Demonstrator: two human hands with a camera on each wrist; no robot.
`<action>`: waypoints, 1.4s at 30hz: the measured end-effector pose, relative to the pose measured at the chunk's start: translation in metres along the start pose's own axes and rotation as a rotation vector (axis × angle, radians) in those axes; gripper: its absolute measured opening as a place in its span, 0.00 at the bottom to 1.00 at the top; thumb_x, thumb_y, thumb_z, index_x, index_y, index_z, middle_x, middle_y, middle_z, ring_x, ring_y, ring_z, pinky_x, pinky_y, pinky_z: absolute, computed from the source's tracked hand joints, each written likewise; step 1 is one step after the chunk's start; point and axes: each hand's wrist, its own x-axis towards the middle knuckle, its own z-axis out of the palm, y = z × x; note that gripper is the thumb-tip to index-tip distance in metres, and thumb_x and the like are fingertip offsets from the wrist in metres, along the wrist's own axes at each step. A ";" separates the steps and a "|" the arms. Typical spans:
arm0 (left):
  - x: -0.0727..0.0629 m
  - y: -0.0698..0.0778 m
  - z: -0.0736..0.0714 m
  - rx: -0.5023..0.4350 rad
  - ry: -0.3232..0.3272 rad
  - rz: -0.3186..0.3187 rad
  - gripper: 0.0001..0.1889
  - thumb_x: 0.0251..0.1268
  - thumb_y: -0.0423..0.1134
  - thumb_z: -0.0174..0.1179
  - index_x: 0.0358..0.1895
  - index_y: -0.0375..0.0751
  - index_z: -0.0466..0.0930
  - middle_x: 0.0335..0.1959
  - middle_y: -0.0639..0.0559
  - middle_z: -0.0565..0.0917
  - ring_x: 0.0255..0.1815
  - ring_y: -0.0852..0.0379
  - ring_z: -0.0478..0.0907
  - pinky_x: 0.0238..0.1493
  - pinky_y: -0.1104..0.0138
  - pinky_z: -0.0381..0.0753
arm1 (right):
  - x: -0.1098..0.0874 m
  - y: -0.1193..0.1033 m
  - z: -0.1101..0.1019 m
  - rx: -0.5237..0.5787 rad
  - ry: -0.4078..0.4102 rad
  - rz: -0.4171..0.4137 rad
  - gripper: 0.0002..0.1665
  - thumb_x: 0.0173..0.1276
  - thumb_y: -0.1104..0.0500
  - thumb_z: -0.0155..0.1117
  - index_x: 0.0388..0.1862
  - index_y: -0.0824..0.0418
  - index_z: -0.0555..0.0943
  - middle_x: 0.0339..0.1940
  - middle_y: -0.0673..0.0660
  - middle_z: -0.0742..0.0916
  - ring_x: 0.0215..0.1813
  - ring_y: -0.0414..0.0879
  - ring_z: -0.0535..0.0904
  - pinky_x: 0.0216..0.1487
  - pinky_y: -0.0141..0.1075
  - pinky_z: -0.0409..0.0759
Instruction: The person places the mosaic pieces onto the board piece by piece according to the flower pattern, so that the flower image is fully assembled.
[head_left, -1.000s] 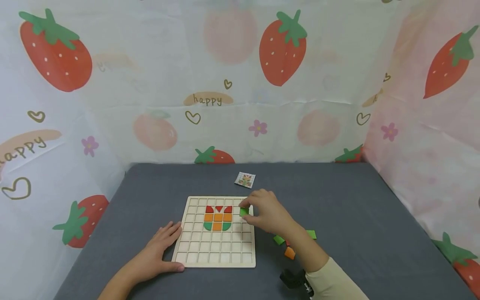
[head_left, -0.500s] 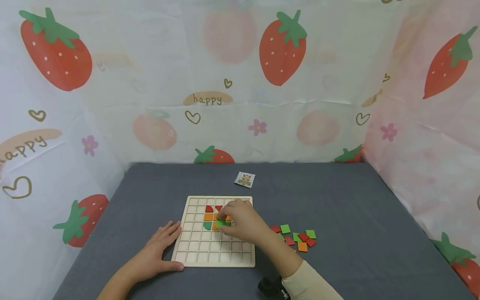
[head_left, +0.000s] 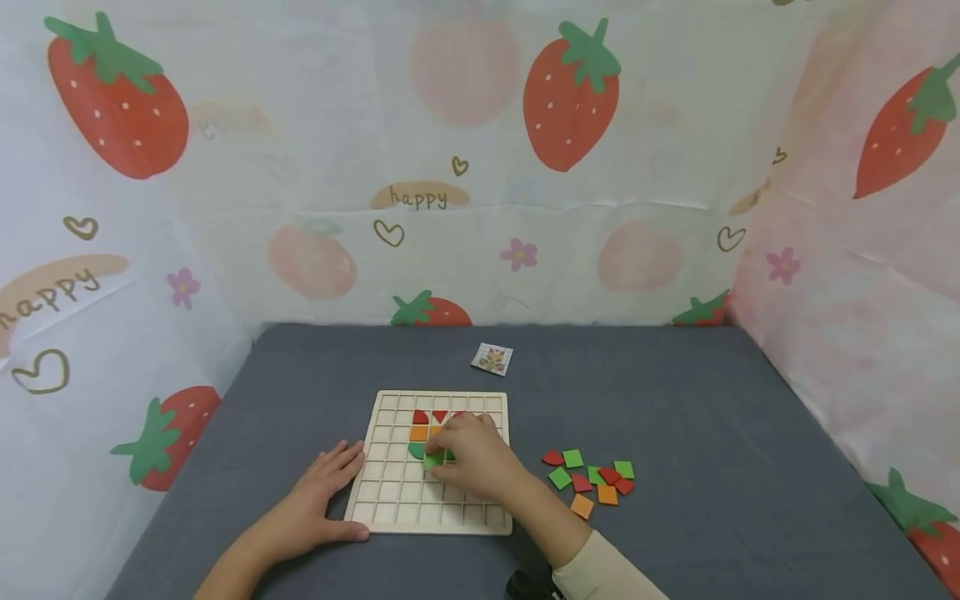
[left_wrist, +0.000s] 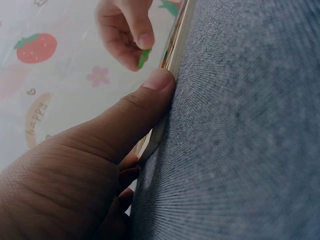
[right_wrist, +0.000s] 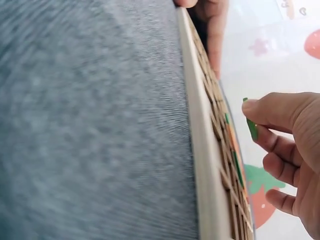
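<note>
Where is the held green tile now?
In the head view, the right hand pinches the green tile over the board, clear of its surface, at the near edge of the coloured pattern, right of the left hand.

Soft light, faint shadows

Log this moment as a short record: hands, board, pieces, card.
Left hand: rests at the left edge of the grid board
Right hand: pinches a green tile above the board
Inset pieces: red, orange, green; in the board, partly hidden by right hand
Loose pieces: red, green, orange; on gray cloth, right of the board
Card: lies beyond the board
</note>
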 end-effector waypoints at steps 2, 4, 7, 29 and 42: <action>0.000 0.000 0.001 0.001 -0.001 0.003 0.61 0.47 0.66 0.75 0.80 0.36 0.58 0.84 0.43 0.55 0.84 0.35 0.42 0.78 0.34 0.40 | -0.001 0.000 0.003 -0.011 -0.006 0.009 0.12 0.64 0.50 0.75 0.47 0.44 0.91 0.43 0.39 0.87 0.49 0.38 0.77 0.55 0.44 0.71; 0.000 0.000 0.001 0.000 0.000 0.006 0.61 0.47 0.66 0.75 0.80 0.36 0.58 0.84 0.43 0.55 0.84 0.35 0.42 0.78 0.34 0.40 | -0.001 0.001 0.006 -0.022 -0.007 0.014 0.12 0.64 0.50 0.76 0.46 0.44 0.91 0.43 0.38 0.87 0.48 0.38 0.76 0.52 0.41 0.70; -0.001 -0.001 0.001 -0.005 0.005 0.007 0.61 0.47 0.66 0.75 0.80 0.36 0.58 0.84 0.43 0.55 0.84 0.34 0.42 0.77 0.33 0.40 | -0.001 0.001 0.008 -0.034 -0.006 0.017 0.12 0.63 0.49 0.77 0.47 0.44 0.91 0.42 0.38 0.86 0.47 0.37 0.75 0.48 0.39 0.68; -0.003 0.000 0.002 0.000 0.031 0.008 0.61 0.47 0.67 0.75 0.81 0.39 0.59 0.83 0.45 0.56 0.85 0.37 0.43 0.81 0.69 0.28 | -0.002 0.002 0.018 -0.056 -0.027 0.015 0.12 0.62 0.47 0.77 0.46 0.39 0.92 0.40 0.40 0.83 0.44 0.36 0.71 0.49 0.40 0.65; -0.003 0.000 0.002 0.005 0.032 0.014 0.61 0.47 0.68 0.74 0.81 0.38 0.58 0.83 0.44 0.56 0.84 0.36 0.43 0.82 0.66 0.29 | -0.002 0.003 -0.004 -0.078 -0.007 -0.036 0.11 0.65 0.48 0.77 0.47 0.42 0.91 0.43 0.41 0.85 0.46 0.38 0.74 0.52 0.41 0.70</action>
